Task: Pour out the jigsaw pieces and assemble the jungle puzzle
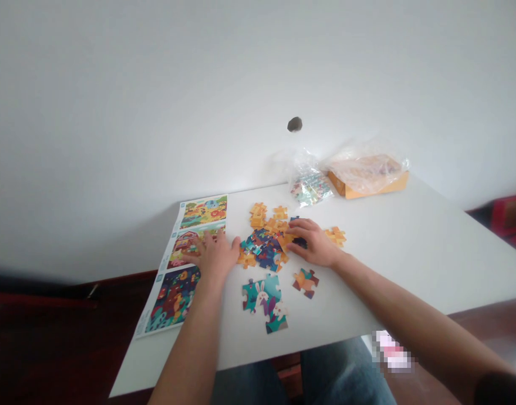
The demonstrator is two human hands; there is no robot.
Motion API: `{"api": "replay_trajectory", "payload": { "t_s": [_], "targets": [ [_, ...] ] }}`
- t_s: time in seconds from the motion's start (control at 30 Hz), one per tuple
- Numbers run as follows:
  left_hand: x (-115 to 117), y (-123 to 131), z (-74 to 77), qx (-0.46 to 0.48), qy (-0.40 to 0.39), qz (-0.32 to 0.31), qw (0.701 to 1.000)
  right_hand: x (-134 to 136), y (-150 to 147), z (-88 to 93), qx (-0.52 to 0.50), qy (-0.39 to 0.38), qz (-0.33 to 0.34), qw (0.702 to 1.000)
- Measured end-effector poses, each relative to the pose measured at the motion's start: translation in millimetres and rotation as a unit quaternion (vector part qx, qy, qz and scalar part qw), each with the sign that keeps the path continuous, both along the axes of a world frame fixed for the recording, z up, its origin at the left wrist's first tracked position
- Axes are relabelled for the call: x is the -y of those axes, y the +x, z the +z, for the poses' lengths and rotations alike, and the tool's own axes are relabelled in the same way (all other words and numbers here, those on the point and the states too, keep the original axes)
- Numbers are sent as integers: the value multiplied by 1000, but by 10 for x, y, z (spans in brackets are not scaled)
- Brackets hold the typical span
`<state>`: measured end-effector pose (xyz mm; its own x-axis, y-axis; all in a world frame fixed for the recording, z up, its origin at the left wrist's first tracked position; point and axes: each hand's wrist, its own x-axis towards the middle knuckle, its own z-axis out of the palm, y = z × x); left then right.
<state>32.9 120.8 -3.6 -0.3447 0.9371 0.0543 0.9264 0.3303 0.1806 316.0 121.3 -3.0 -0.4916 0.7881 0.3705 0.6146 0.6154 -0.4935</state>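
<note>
Near the middle of the frame, the left hand [215, 256] is lying flat with fingers spread, gripping nothing, at the left edge of the pile of puzzle pieces [268, 239] on the white table [409, 247], while the right hand [314, 242] is resting open-fingered on the pile's right side, beside the picture sheet [185, 270].

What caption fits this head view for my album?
Left hand and right hand lie flat at a puzzle pile beside a picture sheet.
</note>
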Motion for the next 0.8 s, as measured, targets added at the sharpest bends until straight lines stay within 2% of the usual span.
{"api": "replay_trajectory", "payload": {
  "t_s": [0.07, 0.13, 0.17, 0.23, 0.33, 0.43, 0.8],
  "targets": [
    [-15, 150, 8, -8, 59, -86, 994, -79, 85, -1, -23, 6, -100, 995],
    [-11, 289, -19, 5, 85, -193, 978, -192, 188, -19, -17, 11, -210, 978],
    [-6, 341, -40, 16, 82, -236, 968, -250, 232, -33, -1, 2, -248, 969],
    [5, 396, -84, 39, 70, -287, 955, -342, 283, -63, 52, -44, -274, 959],
    [6, 372, -129, 66, 70, -294, 951, -386, 257, -83, 128, -97, -243, 957],
    [-3, 316, -144, 77, 77, -292, 950, -351, 188, -68, 166, -99, -224, 955],
    [1, 314, -161, 82, 71, -289, 951, -299, 119, -33, 194, -116, -221, 949]
  ]
}}
